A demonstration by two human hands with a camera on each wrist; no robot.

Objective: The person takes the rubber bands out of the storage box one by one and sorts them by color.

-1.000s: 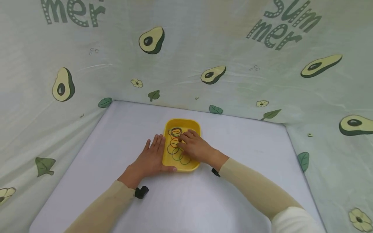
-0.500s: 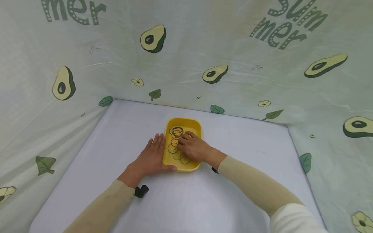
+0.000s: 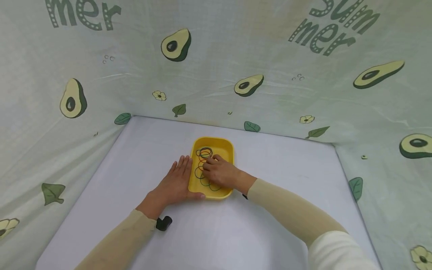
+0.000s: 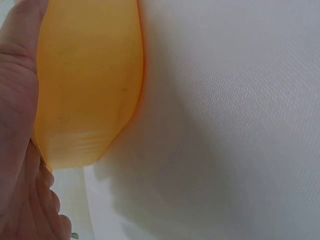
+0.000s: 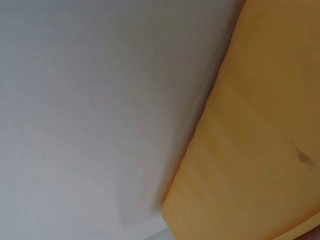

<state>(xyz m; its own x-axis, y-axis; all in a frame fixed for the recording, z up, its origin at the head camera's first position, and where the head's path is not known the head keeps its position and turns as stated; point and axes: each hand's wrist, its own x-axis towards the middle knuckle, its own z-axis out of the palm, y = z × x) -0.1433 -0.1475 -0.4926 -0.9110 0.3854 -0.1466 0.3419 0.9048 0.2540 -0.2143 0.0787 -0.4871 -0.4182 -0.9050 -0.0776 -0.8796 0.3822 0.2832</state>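
A yellow plastic tray [image 3: 224,148] with rounded corners holds several thin coloured rubber bands [image 3: 204,181], laid in an overlapping row along its left half. My left hand [image 3: 173,184] lies along the tray's left side with straight fingers, its thumb by the near rim. The left wrist view shows that hand [image 4: 17,105] against the tray's outer wall [image 4: 90,75]. Over the right rim reaches my right hand [image 3: 221,172], its fingers curled and bunched at a red rubber band in the middle of the row. Its fingertips are partly hidden. The right wrist view mostly shows the tray wall [image 5: 265,125].
The tray stands on a white table [image 3: 280,165]. A pale green cloth [image 3: 209,63] printed with avocados and leaves hangs behind and on both sides. A black wrist camera [image 3: 164,223] sits beneath the left forearm.
My right hand has shifted slightly left inside the tray, and its fingers have drawn together over the bands. My left hand keeps its place at the tray's side.
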